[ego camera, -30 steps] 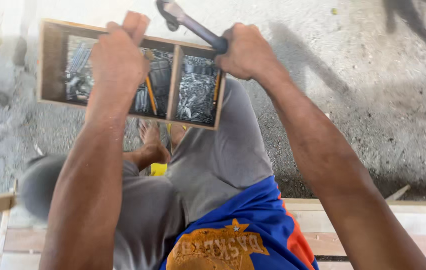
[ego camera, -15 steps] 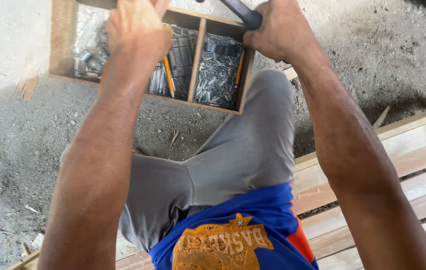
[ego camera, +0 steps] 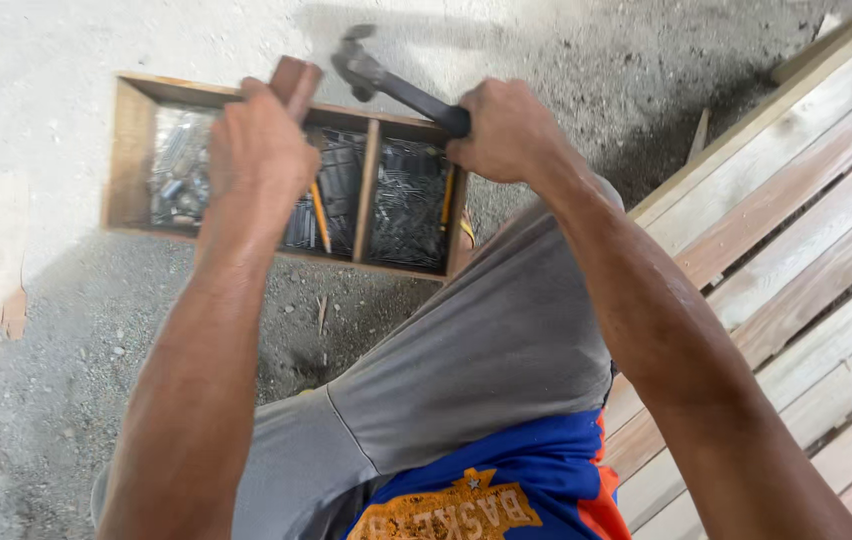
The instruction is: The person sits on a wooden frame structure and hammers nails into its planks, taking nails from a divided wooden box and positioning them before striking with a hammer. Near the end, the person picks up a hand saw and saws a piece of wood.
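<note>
Head view. A hammer is gripped in the right hand; the fingers are wrapped tight round the dark handle at its lower end. The handle runs up and to the left out of the fist, and the metal head is seen above and left of the knuckles, clear of the hand, blurred at its tip. The hammer is held in the air over the far edge of a wooden tray, not touching it as far as can be told.

A small reddish-brown wooden block is held in the left hand. The fingers are closed round its lower part, so only the upper end is shown above the knuckles. The hammer head lies just beside that upper end, to its right; whether the two touch cannot be told.

The tray is set on a gritty concrete floor and is divided into three compartments, filled with nails and other small metal pieces. Two orange pencils are noted inside. Grey shorts and a blue shirt are seen below. Pale wooden planks are laid at the right.
</note>
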Demonstrator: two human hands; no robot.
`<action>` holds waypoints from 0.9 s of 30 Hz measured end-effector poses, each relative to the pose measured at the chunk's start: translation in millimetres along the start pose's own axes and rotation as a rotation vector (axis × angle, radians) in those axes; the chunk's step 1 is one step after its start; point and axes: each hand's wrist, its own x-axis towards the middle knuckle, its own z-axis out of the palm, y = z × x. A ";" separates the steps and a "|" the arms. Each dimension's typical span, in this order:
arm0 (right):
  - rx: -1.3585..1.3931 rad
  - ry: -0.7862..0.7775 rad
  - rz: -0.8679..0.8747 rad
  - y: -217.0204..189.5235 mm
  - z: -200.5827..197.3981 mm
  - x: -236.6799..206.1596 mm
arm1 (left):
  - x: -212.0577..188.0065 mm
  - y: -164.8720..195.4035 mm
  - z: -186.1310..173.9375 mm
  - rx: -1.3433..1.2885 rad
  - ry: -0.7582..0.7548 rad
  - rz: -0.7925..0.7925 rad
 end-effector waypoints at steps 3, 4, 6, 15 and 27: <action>0.033 -0.004 0.096 20.6 -23.2 -11.4 | 2.7 27.1 1.6 -0.022 -0.013 0.035; 0.028 0.016 0.100 28.3 -32.9 -15.1 | 3.9 38.1 2.5 -0.026 0.027 0.063; 0.028 0.060 0.112 45.2 -48.6 -25.1 | 5.5 60.5 6.2 -0.024 0.105 0.124; 0.061 0.159 0.299 111.4 -91.6 -71.5 | 2.1 152.9 32.1 -0.104 0.147 0.254; 0.196 0.220 0.560 209.0 -98.7 -137.2 | -13.1 269.0 81.3 -0.015 -0.137 0.456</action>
